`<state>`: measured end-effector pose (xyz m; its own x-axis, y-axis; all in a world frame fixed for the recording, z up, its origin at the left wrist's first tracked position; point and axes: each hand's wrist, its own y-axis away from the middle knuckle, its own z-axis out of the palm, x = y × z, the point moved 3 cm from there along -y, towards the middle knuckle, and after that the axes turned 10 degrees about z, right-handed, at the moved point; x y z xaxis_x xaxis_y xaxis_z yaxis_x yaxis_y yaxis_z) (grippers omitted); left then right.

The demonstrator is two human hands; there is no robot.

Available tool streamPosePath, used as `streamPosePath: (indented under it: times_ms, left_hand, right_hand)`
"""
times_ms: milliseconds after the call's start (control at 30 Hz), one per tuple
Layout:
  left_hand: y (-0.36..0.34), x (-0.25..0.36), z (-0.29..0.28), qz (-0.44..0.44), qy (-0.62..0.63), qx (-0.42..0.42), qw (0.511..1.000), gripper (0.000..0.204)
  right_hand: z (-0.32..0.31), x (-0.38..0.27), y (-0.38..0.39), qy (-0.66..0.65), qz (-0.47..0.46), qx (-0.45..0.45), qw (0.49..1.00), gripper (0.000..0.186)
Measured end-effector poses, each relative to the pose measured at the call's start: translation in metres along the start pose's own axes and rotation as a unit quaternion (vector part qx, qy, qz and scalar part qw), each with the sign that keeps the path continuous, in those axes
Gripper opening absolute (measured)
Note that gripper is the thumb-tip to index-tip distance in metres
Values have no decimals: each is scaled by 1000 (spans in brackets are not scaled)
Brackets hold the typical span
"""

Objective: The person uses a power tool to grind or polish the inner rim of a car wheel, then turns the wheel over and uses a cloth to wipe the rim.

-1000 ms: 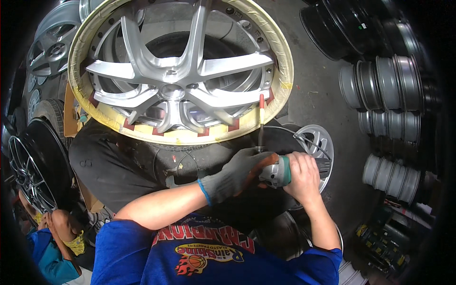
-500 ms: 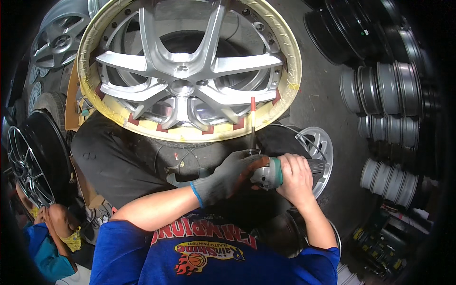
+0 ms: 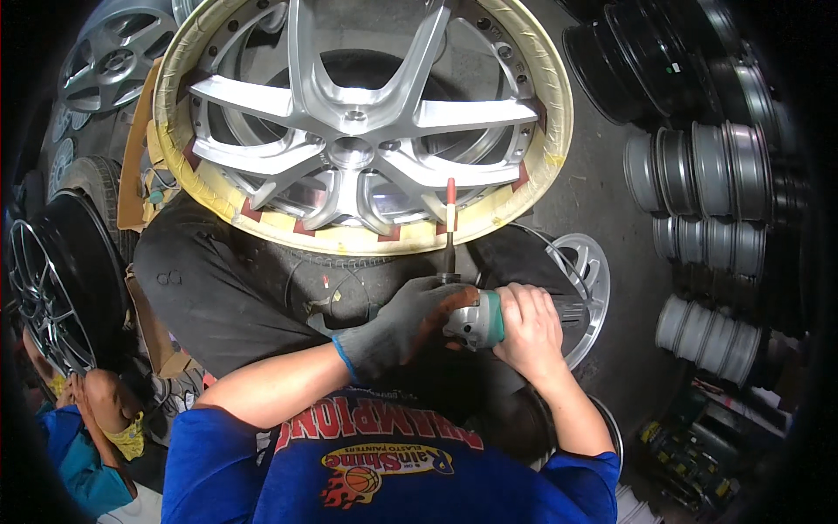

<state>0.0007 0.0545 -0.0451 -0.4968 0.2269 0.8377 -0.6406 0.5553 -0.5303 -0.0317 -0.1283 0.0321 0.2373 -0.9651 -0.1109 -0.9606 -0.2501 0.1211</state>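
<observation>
Toward eleven o'clock, wheel (image 3: 351, 133) is already edge-masked with tape (image 3: 367, 238), spokes (image 3: 476, 113) uncovered, work remaining not discernible; toward five, power tool (image 3: 476, 321) is gripped by gloved left hand (image 3: 401, 321) and bare right hand (image 3: 529, 325).

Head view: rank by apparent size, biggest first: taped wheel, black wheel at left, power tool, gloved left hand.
1. Taped wheel
2. Black wheel at left
3. Power tool and gloved left hand: too alike to rank; the tool is partly covered.
</observation>
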Motion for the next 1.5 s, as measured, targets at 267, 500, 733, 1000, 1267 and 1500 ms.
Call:
streamPosePath:
  times_ms: [267, 500, 733, 1000, 1267, 1500]
  left_hand:
    - [14, 5, -17, 17, 6, 35, 999, 68]
    - [23, 1, -33, -91, 89, -8, 992, 68]
    - [26, 6, -49, -205, 208, 31, 956, 52]
    - [16, 19, -68, -471, 355, 145, 794, 32]
    - [30, 4, -78, -473, 385, 92, 787, 46]
    - [9, 22, -58, -307, 236, -24, 922, 55]
  right_hand:
    - [6, -21, -5, 2, 3, -5, 1000, 75]
    - [13, -34, -10, -13, 14, -3, 1000, 75]
    - [18, -47, -19, -21, 23, -5, 1000, 72]
    - [20, -62, -34, -55, 35, -31, 997, 71]
    - [27, -69, -43, -84, 32, 1, 996, 71]
    - [1, -42, -23, -16, 4, 0, 1000, 69]
